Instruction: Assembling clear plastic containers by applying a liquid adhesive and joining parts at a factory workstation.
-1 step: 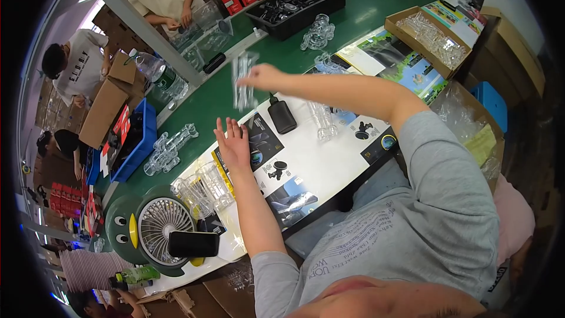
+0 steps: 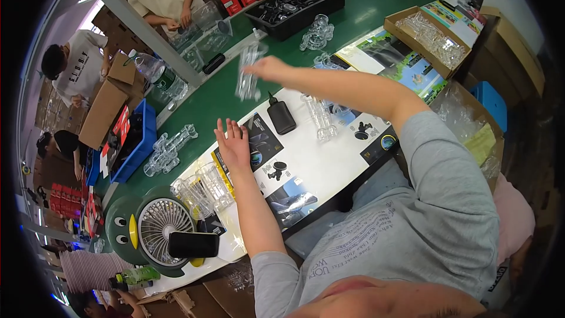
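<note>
My right hand [image 2: 268,70] is closed on one end of a clear plastic part [image 2: 249,76]. That part is blurred and hangs over the green table, beyond the white work sheet [image 2: 312,168]. My left hand [image 2: 234,148] lies palm up near the sheet's far edge, fingers stretched out, holding nothing. A black bottle with a narrow nozzle [image 2: 282,118] is between and to the right of my hands. Right of it, more clear plastic parts [image 2: 319,119] lie on the sheet. A further group of clear parts [image 2: 203,191] sits left of my left forearm.
At lower left stand a green fan [image 2: 147,200] and a black phone [image 2: 193,244]. Clear parts [image 2: 170,150] lie on the green tabletop [image 2: 365,6]. A black tray [image 2: 297,9], a carton of clear pieces [image 2: 432,38] and a blue bin [image 2: 136,147] surround the area. Other people work beyond.
My right hand has shifted slightly right and away from me with the clear plastic part. My left hand stays where it was.
</note>
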`<state>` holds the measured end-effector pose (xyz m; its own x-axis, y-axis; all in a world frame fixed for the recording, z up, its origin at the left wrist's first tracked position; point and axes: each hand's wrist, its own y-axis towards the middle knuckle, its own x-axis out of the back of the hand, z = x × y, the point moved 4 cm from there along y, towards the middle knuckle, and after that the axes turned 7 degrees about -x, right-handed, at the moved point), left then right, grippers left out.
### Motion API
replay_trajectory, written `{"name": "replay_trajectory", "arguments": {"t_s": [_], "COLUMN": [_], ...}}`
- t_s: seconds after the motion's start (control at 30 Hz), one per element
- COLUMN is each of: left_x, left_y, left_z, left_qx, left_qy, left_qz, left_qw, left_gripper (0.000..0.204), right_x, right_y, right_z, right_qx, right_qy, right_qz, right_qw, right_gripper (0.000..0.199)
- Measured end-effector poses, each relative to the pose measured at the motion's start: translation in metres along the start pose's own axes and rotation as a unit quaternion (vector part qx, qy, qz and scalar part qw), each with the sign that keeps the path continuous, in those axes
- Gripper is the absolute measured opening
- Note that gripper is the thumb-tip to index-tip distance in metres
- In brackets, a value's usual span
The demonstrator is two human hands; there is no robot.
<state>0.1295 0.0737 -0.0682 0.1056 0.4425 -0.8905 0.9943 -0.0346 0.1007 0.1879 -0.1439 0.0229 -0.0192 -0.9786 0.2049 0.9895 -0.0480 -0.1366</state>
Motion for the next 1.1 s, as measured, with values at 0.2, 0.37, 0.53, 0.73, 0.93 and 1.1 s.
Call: {"name": "replay_trajectory", "arguments": {"t_s": [0.2, 0.37, 0.53, 0.73, 0.93, 1.1], "left_x": [-0.015, -0.014, 0.0, -0.022, -0.003, -0.016], "left_y": [0.004, 0.007, 0.002, 0.007, 0.004, -0.002], "left_z": [0.015, 0.019, 0.005, 0.03, 0.01, 0.003], "left_qx": [0.023, 0.026, 0.013, 0.041, 0.015, -0.005], "left_qy": [0.002, 0.013, 0.014, -0.006, 0.006, 0.07], "left_qz": [-0.005, -0.008, -0.023, 0.001, -0.019, 0.031], "left_qw": [1.0, 1.0, 1.0, 0.999, 1.0, 0.997], "left_gripper": [0.035, 0.032, 0.029, 0.028, 0.03, 0.041], "right_x": [0.143, 0.183, 0.166, 0.236, 0.157, 0.064], "right_y": [0.075, 0.115, 0.12, 0.1, 0.04, -0.057], "right_z": [-0.065, -0.1, -0.096, -0.106, -0.053, -0.011], "right_qx": [-0.091, -0.064, -0.099, -0.005, 0.013, 0.011], "right_qy": [0.29, 0.447, 0.494, 0.621, 0.645, 0.642], "right_qz": [-0.231, -0.358, -0.417, -0.379, -0.121, 0.092], "right_qw": [0.924, 0.817, 0.757, 0.686, 0.754, 0.761], "right_gripper": [0.059, 0.044, 0.043, 0.035, 0.031, 0.04]}}
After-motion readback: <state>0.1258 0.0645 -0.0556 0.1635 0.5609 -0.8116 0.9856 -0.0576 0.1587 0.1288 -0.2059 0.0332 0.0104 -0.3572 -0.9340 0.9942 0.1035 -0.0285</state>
